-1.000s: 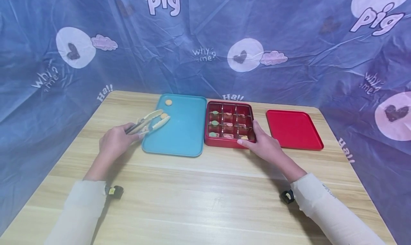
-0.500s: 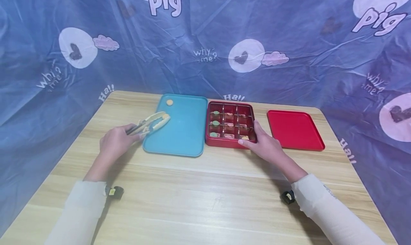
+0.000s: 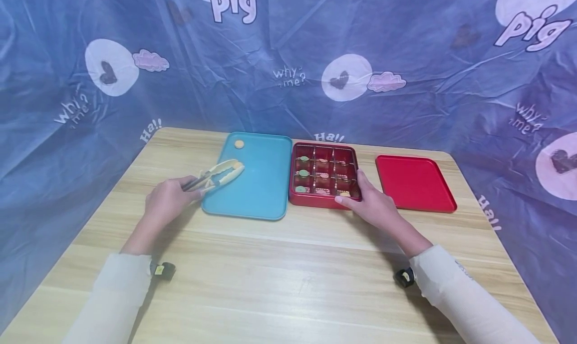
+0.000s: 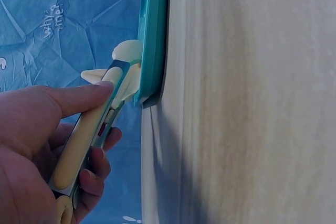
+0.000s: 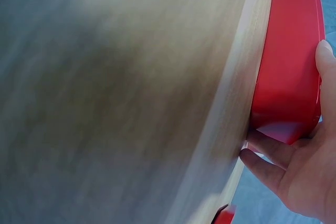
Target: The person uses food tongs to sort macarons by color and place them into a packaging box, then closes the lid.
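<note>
In the head view my left hand (image 3: 168, 200) holds a pair of cream-coloured tongs (image 3: 211, 182) over the blue tray (image 3: 261, 196). A small round orange piece (image 3: 237, 164) sits between the tong tips; a similar orange piece (image 3: 239, 144) lies near the tray's far left corner. In the left wrist view my thumb (image 4: 86, 98) presses along the tong handle, with curled fingers below. My right hand (image 3: 374, 203) grips the near right corner of a red divided box (image 3: 311, 200), thumb at the front rim. Small green, pink and yellow pieces lie in several of its compartments.
To the right of the box lies a flat red lid (image 3: 414, 184). Everything stands on a light wooden table (image 3: 279, 274), with a blue printed cloth (image 3: 203, 93) hanging behind and at both sides.
The tongs' arms have come together around the nearer orange piece, and left hand and tongs have shifted slightly right. My right hand stays on the box.
</note>
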### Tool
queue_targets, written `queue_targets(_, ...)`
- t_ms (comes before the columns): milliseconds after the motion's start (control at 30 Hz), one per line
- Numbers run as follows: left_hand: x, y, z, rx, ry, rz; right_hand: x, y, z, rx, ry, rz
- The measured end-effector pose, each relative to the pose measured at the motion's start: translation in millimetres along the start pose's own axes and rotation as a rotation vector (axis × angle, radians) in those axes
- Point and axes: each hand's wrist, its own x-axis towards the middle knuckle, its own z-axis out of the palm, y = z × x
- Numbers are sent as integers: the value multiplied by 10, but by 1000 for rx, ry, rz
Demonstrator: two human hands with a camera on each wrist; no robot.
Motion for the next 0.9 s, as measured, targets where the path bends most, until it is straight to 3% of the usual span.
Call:
queue_targets(733, 23, 3, 61, -65, -46, -15, 1, 10, 33, 2, 7, 3)
queue_targets(900, 37, 75, 53, -77, -58, 2, -7, 14, 28, -10, -1, 2)
